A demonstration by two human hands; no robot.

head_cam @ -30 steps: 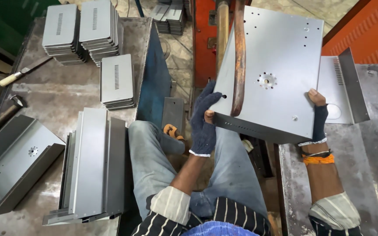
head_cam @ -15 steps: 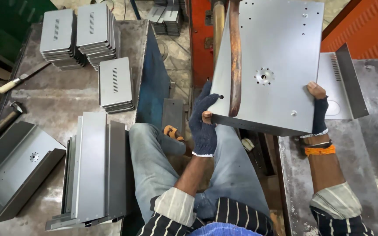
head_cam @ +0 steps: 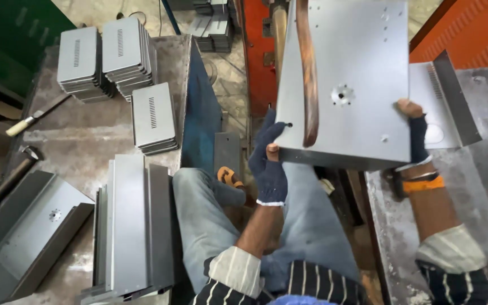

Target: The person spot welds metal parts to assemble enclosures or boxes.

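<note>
Grey steel fills the left table [head_cam: 86, 141]: a hammer [head_cam: 32, 117] lies at its far left edge, an open bent tray [head_cam: 26, 231] sits at the near left corner, and three piles of small slotted plates [head_cam: 117, 53] stand toward the far side, the nearest pile [head_cam: 152, 117] just beside the table's right edge. A stack of long folded sheets [head_cam: 131, 226] lies near that edge too, hanging a little over the near end. Bare tabletop shows between the hammer and the piles.

Between the tables the gap is tight, taken up by the person's knees in jeans [head_cam: 210, 214] and a blue panel [head_cam: 201, 107] standing on edge.

Left hand [head_cam: 269, 164], in a dark knit glove, grips the near left corner of the panel [head_cam: 357, 79], thumb on top and fingers curled under. This large grey sheet is held up in the air, tilted, over the lap and against the red machine [head_cam: 258, 56]. A copper arm [head_cam: 307, 73] crosses its upper face, its curved tip touching the sheet near the left hand. A round punched hole [head_cam: 341, 95] sits near the middle.

Right hand [head_cam: 413, 133], in a fingerless glove, clamps the panel's right edge, thumb on top. Just beyond it another bent sheet [head_cam: 447, 101] rests on the right table [head_cam: 481, 197], close to the held panel's edge. An orange wall [head_cam: 470, 34] stands behind.
</note>
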